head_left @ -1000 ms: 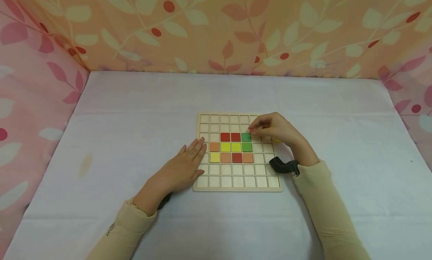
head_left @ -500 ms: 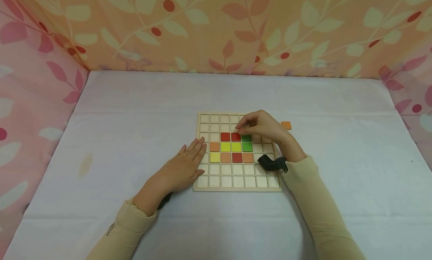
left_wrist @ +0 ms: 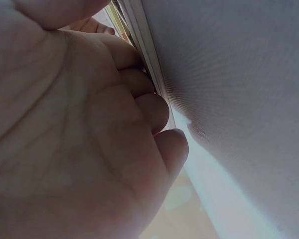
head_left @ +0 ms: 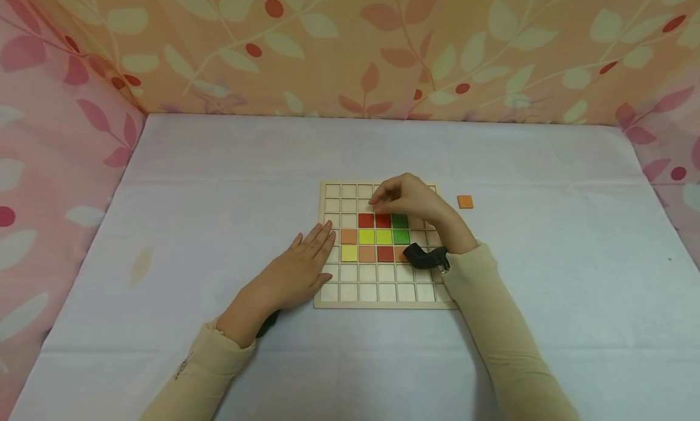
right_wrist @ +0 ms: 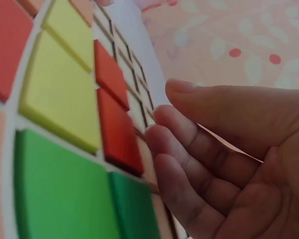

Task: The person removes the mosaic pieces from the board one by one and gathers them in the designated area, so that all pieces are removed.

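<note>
A: From the head view, what has changed for you?
B: Your right hand (head_left: 411, 196) has moved leftward over the wooden grid board (head_left: 355, 305), from beside the upper green tile (head_left: 400, 220) to the far edge of the two red tiles (head_left: 366, 220). The coloured block looks unaltered, so that move seems to add no tile. The loose orange tile (head_left: 465, 201) now shows, well apart, beyond the board's right side. Your left hand (head_left: 290, 276) lies flat, fingertips at the left edge.
A: And your left wrist view?
B: Your palm fills it, fingers extended along the board's edge, gripping nothing that shows.
A: Your right wrist view?
B: Your thumb (right_wrist: 209, 107) and fingers (right_wrist: 177, 181) are loosely bent, narrowly spaced, with no tile visible between them. The red tiles lie just beside your fingertips; whether you touch the board, I cannot tell.
</note>
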Motion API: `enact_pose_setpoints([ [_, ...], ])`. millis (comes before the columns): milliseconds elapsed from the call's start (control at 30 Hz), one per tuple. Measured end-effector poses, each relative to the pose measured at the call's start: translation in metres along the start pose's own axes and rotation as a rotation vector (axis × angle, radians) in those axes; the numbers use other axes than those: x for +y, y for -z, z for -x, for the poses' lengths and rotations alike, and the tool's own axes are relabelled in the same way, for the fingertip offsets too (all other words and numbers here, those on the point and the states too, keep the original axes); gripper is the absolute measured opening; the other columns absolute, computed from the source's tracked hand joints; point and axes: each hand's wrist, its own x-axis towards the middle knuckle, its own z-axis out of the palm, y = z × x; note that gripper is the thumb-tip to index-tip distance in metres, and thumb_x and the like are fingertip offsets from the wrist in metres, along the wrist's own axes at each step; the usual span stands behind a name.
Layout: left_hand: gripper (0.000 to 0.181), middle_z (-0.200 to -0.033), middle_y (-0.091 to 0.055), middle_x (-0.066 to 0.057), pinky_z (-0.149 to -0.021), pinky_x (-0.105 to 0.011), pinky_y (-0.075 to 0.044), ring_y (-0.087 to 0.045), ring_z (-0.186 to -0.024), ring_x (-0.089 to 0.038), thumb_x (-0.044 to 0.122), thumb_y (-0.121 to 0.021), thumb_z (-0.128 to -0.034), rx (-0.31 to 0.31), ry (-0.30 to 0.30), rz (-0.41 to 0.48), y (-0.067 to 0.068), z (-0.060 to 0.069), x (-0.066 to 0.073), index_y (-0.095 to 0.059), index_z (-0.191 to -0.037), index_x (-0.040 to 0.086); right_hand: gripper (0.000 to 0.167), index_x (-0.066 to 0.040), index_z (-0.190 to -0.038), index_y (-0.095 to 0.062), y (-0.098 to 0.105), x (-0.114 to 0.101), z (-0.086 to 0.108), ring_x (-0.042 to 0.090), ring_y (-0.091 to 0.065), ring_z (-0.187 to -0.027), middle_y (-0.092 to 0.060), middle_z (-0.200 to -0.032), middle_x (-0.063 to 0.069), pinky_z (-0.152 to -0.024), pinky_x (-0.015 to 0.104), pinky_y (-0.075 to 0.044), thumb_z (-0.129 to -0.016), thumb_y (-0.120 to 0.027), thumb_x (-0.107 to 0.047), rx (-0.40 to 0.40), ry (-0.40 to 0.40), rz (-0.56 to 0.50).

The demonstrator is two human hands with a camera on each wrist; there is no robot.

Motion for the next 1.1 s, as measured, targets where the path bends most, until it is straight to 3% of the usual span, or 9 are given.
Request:
enact_pose_setpoints([
  [233, 0.068, -0.157, 0.001, -0.017, -0.113, -0.049, -0.011, 0.002, -0.143, -0.029, 0.029, -0.046, -0.0995, -0.021, 0.014, 0.001, 0.0006, -0.0001, 0.0003, -0.013, -0.149, -0.005, 0.014, 0.001, -0.095, -0.071, -0.0033, 0.0044, -0.0024, 0.020, -0.063, -0.078, -0.069, -0.086, 0.008, -0.072, 0.029, -0.050, -0.083, -0.072, -0.005, -0.030, -0.003, -0.007],
  [1100, 0.068, -0.156, -0.002, -0.020, -0.112, -0.051, -0.013, -0.001, -0.143, -0.032, 0.027, -0.047, -0.0993, -0.003, 0.000, -0.020, 0.0014, 0.0007, 0.0018, -0.014, -0.148, -0.007, 0.011, -0.003, -0.092, -0.073, -0.0101, 0.0024, -0.0032, 0.018, -0.059, -0.074, -0.065, -0.080, 0.004, -0.067, 0.030, -0.048, -0.082, -0.073, -0.006, -0.044, -0.006, 0.080],
])
